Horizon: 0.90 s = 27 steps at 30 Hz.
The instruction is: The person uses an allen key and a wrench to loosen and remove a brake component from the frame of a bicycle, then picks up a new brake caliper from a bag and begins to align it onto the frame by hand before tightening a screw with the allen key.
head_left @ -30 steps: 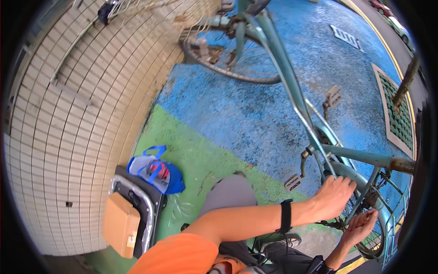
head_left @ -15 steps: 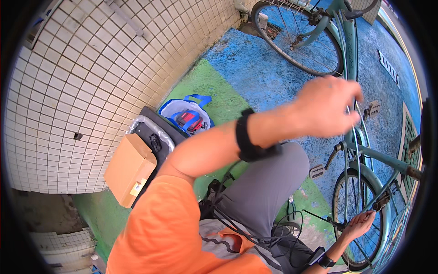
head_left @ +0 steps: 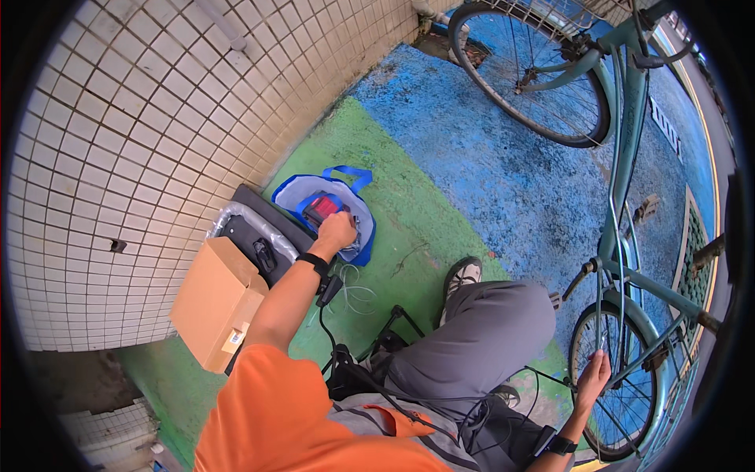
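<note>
My left hand [head_left: 336, 230] reaches into a blue tote bag [head_left: 363, 236] with a pale lining, over a red-and-dark item [head_left: 321, 206]; its fingers are curled, and what they grip is hidden. Raised beside the rear wheel [head_left: 582, 334] of the teal bicycle [head_left: 629, 141] on my right, my right hand [head_left: 594, 374] is closed on a slim silver object [head_left: 602, 342]. The bag stands against a dark padded board [head_left: 279, 224], on which lie a black object [head_left: 265, 254] and a cardboard box [head_left: 216, 303]. Clear tubing [head_left: 358, 291] lies below the bag.
A tiled wall [head_left: 118, 157] borders the left. The floor is painted green [head_left: 409, 236] and blue [head_left: 503, 212]. My bent leg [head_left: 472, 346] lies between bag and bicycle, with black cables [head_left: 535, 385] about it. A grate [head_left: 692, 244] and a road edge are at far right.
My left hand has left the bicycle frame and moved down and left into the bag. My right hand stays by the rear wheel, slightly lower. The view has shifted.
</note>
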Motion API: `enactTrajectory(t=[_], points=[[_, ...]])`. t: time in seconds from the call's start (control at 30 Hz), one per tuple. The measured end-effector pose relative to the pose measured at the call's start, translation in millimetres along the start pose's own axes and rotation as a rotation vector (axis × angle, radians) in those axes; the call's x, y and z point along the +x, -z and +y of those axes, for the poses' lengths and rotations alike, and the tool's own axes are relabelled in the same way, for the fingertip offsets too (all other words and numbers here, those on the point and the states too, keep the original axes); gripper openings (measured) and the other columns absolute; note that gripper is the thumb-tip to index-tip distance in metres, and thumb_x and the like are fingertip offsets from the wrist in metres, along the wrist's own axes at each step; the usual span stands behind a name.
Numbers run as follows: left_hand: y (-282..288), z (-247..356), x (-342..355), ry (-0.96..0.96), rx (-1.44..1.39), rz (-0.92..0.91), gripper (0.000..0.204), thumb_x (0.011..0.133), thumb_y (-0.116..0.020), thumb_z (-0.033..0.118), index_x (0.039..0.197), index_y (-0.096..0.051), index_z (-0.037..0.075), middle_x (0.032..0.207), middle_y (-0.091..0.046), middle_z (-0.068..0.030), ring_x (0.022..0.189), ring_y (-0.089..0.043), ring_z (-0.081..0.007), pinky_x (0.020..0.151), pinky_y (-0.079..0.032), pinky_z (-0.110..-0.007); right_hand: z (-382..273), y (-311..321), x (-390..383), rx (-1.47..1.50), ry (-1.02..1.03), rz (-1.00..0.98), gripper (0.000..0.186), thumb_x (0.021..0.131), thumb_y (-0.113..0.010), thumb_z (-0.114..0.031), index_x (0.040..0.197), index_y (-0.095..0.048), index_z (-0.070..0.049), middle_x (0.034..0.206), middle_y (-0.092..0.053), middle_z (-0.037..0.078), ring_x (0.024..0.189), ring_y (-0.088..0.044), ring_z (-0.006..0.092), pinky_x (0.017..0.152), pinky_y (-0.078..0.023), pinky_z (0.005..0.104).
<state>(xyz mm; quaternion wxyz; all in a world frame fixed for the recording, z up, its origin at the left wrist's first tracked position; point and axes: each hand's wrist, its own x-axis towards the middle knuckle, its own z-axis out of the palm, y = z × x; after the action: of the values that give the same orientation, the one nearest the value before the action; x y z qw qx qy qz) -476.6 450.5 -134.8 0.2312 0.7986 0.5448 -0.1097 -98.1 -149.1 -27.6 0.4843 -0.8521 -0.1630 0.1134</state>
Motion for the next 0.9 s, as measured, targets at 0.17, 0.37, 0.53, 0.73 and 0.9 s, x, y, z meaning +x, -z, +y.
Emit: enactTrajectory(t=[0.17,0.37,0.53,0.73,0.9], points=[[-27,-21,20,-0.051,0.039,-0.091,0.027,0.081,-0.062,0.015,0.104,-0.072,0.005,0.108,-0.069,-0.0221,0.099,-0.068,-0.0379,0.090,-0.054,-0.046,-64,-45,-12,0.008,-0.248,-0.116,0.036,0.105,-0.047,-0.032,0.077,-0.050,-0.009,0.063,-0.033,-0.009,0.056,-0.029,0.0015,0.050,-0.019,0.0237],[-73,-17,52,0.056,0.138,-0.368,0.037,0.085,-0.059,0.017,0.117,-0.066,-0.002,0.124,-0.063,-0.0259,0.117,-0.061,-0.0371,0.099,-0.050,-0.044,-121,-84,16,-0.181,-0.176,-0.268,0.035,0.103,-0.049,-0.028,0.078,-0.053,-0.004,0.066,-0.035,-0.006,0.063,-0.031,0.0048,0.055,-0.023,0.0257],[-89,-9,63,-0.048,0.382,-0.565,0.046,0.083,-0.062,0.021,0.122,-0.065,-0.003,0.129,-0.060,-0.0244,0.119,-0.060,-0.0351,0.100,-0.049,-0.040,-195,-136,61,-0.296,0.059,-0.361,0.034,0.103,-0.052,-0.026,0.078,-0.052,-0.003,0.064,-0.036,-0.005,0.060,-0.032,0.0050,0.053,-0.024,0.0257],[-92,-34,57,0.005,0.168,-0.195,0.055,0.060,-0.083,0.031,0.101,-0.072,-0.004,0.108,-0.070,-0.0226,0.100,-0.069,-0.0323,0.089,-0.054,-0.040,-260,-180,97,-0.365,0.166,-0.498,0.032,0.100,-0.057,-0.024,0.081,-0.056,0.002,0.062,-0.041,-0.001,0.060,-0.033,0.0077,0.052,-0.026,0.0292],[-83,-46,61,0.073,0.037,-0.281,0.054,0.051,-0.087,0.027,0.094,-0.072,-0.004,0.104,-0.069,-0.0235,0.098,-0.068,-0.0315,0.086,-0.055,-0.039,-292,-207,117,-0.402,0.176,-0.647,0.026,0.096,-0.061,-0.017,0.080,-0.056,0.003,0.057,-0.040,0.000,0.055,-0.034,0.0075,0.049,-0.027,0.0289]])
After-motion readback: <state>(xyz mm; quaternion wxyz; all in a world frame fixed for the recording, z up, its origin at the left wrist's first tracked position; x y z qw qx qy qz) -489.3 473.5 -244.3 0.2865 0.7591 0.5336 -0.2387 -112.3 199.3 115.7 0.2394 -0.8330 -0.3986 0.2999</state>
